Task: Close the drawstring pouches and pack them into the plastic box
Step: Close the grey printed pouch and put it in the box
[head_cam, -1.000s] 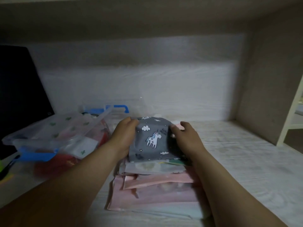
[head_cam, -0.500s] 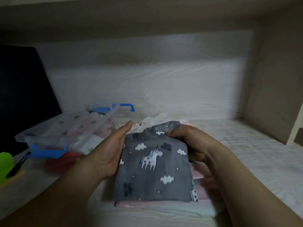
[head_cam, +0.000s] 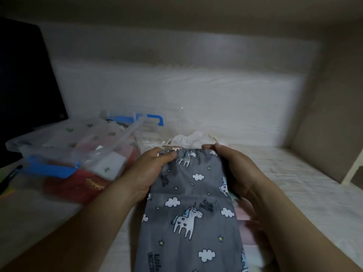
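Pale desk [head_cam: 294, 193], left hand [head_cam: 149, 171], right hand [head_cam: 233, 169] pinching grey unicorn pouch [head_cam: 188, 213]

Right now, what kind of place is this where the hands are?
Probably a desk nook at home, though it's dim. There's a pale wood-grain desktop boxed in by panels behind and to the right, a dark screen on the left, and a clear plastic box with blue clips.

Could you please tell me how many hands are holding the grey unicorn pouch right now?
2. The left hand pinches the grey unicorn pouch at its top left corner; the right hand grips its top right corner. Neither is hidden.
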